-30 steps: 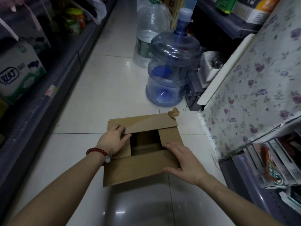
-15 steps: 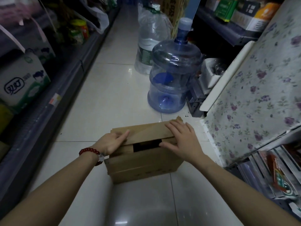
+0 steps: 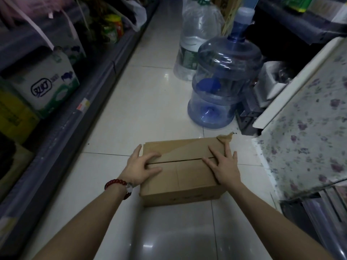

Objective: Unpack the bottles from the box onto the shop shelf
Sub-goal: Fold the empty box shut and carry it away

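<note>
A brown cardboard box [image 3: 180, 177] stands on the white tiled aisle floor with both top flaps down and meeting at a seam. My left hand [image 3: 140, 166], with a red bead bracelet at the wrist, rests flat on the left end of the lid, fingers spread across the seam. My right hand [image 3: 223, 164] presses flat on the right end, fingers straight and pointing away from me. A torn strip of tape [image 3: 225, 137] curls up at the box's far right corner. No bottles from the box show; its inside is hidden.
A blue water jug [image 3: 223, 85] and a clear one [image 3: 197, 38] stand just beyond the box. A low shop shelf [image 3: 62, 121] with cartons runs along the left. A flower-patterned cover [image 3: 309, 121] drapes a unit on the right, with packets below it.
The box's flaps were open a second ago with a dark gap in the middle. Both hands have pushed them down, and the lid now lies shut under my palms.
</note>
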`<action>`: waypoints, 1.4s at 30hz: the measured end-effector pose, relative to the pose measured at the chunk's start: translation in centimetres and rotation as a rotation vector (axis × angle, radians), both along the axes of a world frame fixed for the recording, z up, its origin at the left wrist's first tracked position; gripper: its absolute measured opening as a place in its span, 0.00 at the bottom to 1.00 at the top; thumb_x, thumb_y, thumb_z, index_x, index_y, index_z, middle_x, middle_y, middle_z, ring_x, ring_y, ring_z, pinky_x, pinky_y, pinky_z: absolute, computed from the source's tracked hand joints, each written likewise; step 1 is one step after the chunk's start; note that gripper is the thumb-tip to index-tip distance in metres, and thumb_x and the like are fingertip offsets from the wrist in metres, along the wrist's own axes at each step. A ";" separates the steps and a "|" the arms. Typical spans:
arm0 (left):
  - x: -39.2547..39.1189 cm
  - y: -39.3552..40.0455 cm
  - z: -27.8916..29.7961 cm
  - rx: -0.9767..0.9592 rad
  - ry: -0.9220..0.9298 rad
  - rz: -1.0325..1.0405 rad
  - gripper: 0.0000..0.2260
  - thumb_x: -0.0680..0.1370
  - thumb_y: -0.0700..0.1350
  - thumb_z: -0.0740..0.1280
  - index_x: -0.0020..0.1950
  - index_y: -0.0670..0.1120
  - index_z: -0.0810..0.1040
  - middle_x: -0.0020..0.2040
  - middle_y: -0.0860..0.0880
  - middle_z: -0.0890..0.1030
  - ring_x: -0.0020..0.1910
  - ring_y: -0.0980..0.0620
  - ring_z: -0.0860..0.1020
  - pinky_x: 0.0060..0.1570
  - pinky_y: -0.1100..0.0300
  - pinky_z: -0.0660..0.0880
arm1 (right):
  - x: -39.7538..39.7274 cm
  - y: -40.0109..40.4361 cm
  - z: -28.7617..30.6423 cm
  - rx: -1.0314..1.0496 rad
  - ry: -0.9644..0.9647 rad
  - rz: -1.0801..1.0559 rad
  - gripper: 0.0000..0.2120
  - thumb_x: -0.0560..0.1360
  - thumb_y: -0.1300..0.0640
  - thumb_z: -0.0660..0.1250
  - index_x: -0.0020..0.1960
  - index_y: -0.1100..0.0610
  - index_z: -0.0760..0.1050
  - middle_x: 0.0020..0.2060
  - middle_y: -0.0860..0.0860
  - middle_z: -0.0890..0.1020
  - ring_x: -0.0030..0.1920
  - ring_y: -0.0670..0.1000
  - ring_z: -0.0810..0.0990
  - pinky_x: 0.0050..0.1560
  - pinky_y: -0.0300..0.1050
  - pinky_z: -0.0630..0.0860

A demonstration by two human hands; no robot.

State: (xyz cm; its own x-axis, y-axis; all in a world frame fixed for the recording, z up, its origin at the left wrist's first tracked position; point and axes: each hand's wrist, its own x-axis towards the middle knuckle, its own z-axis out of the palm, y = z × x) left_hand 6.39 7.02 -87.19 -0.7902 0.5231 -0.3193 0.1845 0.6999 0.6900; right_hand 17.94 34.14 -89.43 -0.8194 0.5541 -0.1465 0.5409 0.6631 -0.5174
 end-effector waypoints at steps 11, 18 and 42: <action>1.0 1.6 0.7 0.278 -0.124 0.249 0.20 0.74 0.47 0.71 0.65 0.58 0.75 0.63 0.55 0.75 0.62 0.56 0.72 0.64 0.66 0.63 | 1.4 0.8 1.3 -0.205 0.053 -0.065 0.32 0.68 0.37 0.71 0.69 0.40 0.69 0.77 0.57 0.53 0.70 0.60 0.67 0.69 0.52 0.65; 1.2 0.6 11.0 0.232 -0.153 0.273 0.19 0.74 0.47 0.71 0.64 0.58 0.76 0.57 0.59 0.74 0.57 0.58 0.70 0.61 0.66 0.62 | 2.7 -0.4 11.4 -0.274 0.073 -0.103 0.32 0.66 0.40 0.74 0.68 0.43 0.71 0.67 0.56 0.69 0.65 0.57 0.71 0.65 0.47 0.66; -6.5 -5.8 63.3 0.225 0.034 0.217 0.20 0.74 0.43 0.71 0.66 0.51 0.76 0.66 0.49 0.76 0.66 0.52 0.71 0.67 0.61 0.64 | -5.0 -6.3 62.8 -0.225 0.129 -0.004 0.38 0.60 0.35 0.75 0.68 0.41 0.70 0.70 0.53 0.65 0.69 0.55 0.67 0.67 0.45 0.65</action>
State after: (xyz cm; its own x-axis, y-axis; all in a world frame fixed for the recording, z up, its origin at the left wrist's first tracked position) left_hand -0.10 1.24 -23.89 -0.8993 0.3954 -0.1866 0.0728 0.5562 0.8278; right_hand 12.99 27.86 -26.59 -0.8372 0.5227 -0.1608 0.4632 0.5214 -0.7167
